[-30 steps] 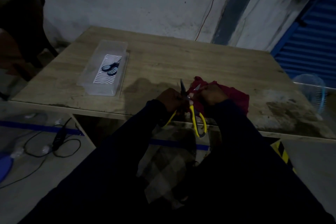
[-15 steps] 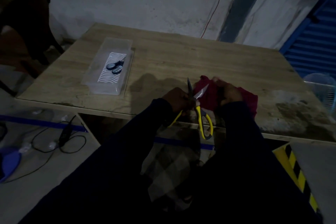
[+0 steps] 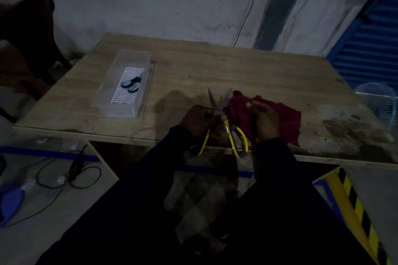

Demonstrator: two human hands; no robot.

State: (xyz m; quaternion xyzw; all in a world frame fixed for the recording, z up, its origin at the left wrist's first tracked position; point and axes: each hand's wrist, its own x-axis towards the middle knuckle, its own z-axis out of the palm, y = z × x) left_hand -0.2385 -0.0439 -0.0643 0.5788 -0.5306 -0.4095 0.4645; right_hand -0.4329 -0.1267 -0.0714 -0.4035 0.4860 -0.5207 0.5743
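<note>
Yellow-handled scissors stand with their blades spread apart and pointing away from me, near the front edge of the wooden table. My left hand grips the scissors at one handle, just below the pivot. My right hand holds a crumpled dark red cloth that lies on the table just right of the blades. The other handle loop hangs free over the table edge.
A clear plastic box at the table's left holds a small dark pair of scissors. A dark chair stands at far left. Cables lie on the floor. A yellow-black striped edge is at lower right; a fan stands beyond the table's right end.
The scissor blades have opened wider. My right hand has shifted right along the red cloth, away from the blades. The view has moved slightly.
</note>
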